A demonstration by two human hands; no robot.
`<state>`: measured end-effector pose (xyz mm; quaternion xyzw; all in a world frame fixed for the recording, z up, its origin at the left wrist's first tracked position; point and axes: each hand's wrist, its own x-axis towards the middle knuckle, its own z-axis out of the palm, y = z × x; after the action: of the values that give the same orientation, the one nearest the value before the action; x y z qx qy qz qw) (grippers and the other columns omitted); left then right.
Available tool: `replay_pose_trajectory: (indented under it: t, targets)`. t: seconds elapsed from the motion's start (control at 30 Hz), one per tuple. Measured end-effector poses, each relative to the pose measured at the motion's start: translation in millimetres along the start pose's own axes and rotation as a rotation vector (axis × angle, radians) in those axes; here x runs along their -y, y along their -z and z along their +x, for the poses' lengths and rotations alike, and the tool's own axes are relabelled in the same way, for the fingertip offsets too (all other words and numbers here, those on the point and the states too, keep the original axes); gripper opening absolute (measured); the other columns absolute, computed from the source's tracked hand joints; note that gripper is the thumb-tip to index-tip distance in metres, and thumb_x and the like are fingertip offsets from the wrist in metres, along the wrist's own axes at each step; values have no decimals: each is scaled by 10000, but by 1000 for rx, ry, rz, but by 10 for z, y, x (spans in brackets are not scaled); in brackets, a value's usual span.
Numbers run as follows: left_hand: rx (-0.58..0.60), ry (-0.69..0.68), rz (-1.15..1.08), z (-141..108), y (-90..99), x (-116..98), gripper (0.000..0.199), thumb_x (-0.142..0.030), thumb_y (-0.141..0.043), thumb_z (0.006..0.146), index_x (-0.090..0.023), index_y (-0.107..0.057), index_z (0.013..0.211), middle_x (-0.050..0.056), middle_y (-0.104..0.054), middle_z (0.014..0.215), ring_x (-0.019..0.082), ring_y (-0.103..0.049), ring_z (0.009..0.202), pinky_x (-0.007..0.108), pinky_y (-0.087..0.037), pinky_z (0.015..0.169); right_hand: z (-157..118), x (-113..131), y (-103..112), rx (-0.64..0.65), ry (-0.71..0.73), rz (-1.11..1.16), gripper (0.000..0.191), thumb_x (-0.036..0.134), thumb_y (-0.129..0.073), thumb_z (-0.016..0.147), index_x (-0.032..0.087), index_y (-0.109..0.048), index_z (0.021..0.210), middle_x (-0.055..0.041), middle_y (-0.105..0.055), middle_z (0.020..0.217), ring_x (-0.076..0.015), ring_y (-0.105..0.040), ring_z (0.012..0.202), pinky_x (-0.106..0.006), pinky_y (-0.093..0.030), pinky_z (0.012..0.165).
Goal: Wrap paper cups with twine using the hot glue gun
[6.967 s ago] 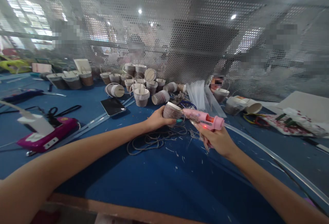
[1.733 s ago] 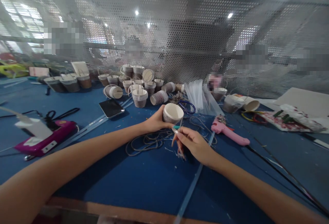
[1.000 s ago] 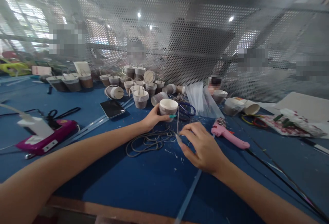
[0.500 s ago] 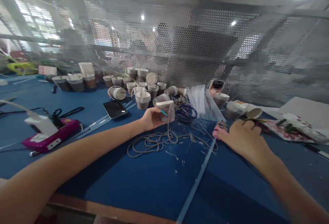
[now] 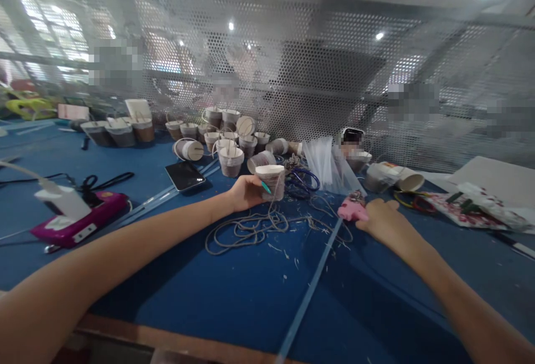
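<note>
My left hand (image 5: 246, 192) is closed round the left side of a small cup (image 5: 272, 184) wrapped in grey cord, its white rim facing up. Loose cord (image 5: 246, 231) runs down from the cup and lies in loops below it. Over to the right, my right hand (image 5: 382, 218) has its fingers closed at a pink object (image 5: 353, 209), which may be a glue gun. A long pale blue strip (image 5: 309, 302) stretches from beneath that pink object to the table's front edge.
Several wrapped cups (image 5: 231, 160) stand behind my left hand. At the left are a phone (image 5: 184, 176) and a magenta power strip (image 5: 79, 224). Clear plastic sleeves (image 5: 324, 166) and blue-handled scissors (image 5: 304, 180) lie at the middle back, a red-and-white bag (image 5: 476, 208) at the right.
My right hand and the pink object have shifted slightly left, and more of the pink object shows. The cup in my left hand has turned a little, its rim tilting.
</note>
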<state>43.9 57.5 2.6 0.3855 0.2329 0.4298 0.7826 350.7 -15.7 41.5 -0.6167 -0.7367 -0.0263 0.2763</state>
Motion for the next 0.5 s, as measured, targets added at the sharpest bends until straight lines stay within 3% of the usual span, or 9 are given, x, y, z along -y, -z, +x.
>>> replay_pose_trajectory:
  t: [0.13,0.23,0.33,0.5]
  targets:
    - [10,-18,-3,2,-30,20,446,-46,-609,517,-137,-659,950,54,-734,877,227,-658,872,422,-448,927,82,84,51,-149,-68,221,240,419,-612,750,212,-600,872,-76,-636,710,-238,-632,689,-339,-466,611]
    - [30,-20,29,1,-64,39,416,-94,-699,598,-139,-639,1008,64,-721,952,222,-652,915,433,-434,957,83,166,77,-195,-101,297,226,422,-602,747,210,-568,817,-44,-623,615,-204,-607,575,-323,-456,572]
    - [41,-50,105,3,-92,75,449,-201,-788,614,-151,-629,1031,72,-702,988,221,-649,921,432,-433,953,26,308,91,-132,-126,553,224,417,-554,782,203,-542,718,-10,-573,499,-146,-530,447,-288,-422,502]
    - [17,-127,292,-8,-137,138,592,-236,-876,505,-147,-625,1034,89,-679,1025,235,-635,944,429,-445,933,-103,565,64,111,-163,1115,312,465,-532,840,190,-578,702,55,-442,355,-79,-350,258,-230,-244,305]
